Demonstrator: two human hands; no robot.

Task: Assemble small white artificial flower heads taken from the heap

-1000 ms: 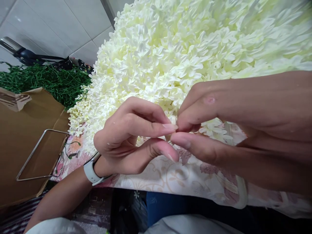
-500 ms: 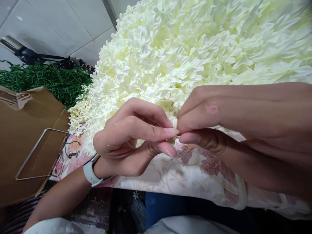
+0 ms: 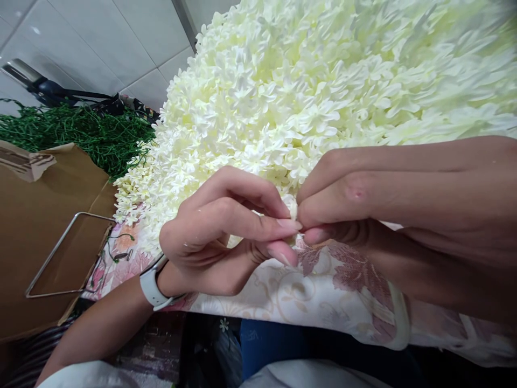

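Observation:
My left hand, with a pale watch strap on its wrist, pinches a small white artificial flower between thumb and fingertips. From the right, my right hand closes its thumb and fingers on the same flower, so the fingertips of both hands meet. Most of the flower is hidden by the fingers. Just behind the hands rises a big heap of white artificial flowers. Below them lies the tablecloth with its leaf pattern.
A tangle of green plastic stems lies at the left behind a cardboard box. A bent metal wire frame rests against the box. A few loose stems lie on the cloth. White wall tiles stand behind.
Both hands have shifted very slightly right and down, still pinched together at the flower. The right thumb is tucked a little further behind the left fingertips.

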